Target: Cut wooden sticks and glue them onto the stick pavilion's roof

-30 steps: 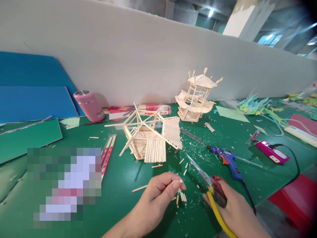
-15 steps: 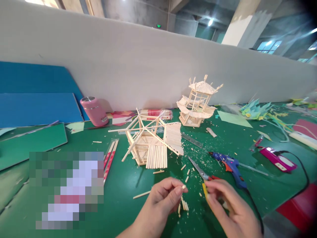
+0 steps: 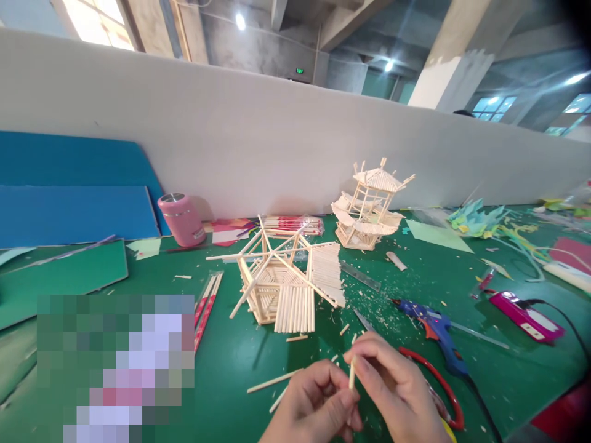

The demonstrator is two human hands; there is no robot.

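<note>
Stick piece point(image 3: 352, 373), one short bit, stands upright between both my hands at the near edge of the bench point(image 3: 231, 344): my right hand point(image 3: 397, 394) has its grip pinched on its upper part, my left hand point(image 3: 318, 406) curled closed just beside its lower end. I count two stick models, one unfinished point(image 3: 281, 280) and one pavilion point(image 3: 369, 206); one glue gun point(image 3: 431, 326); one pair of scissors point(image 3: 434, 384) lying under my right hand

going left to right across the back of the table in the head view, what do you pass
blue boards → pink tumbler → packet of sticks → finished stick pavilion → light green paper sheet → paper cut-outs
</note>
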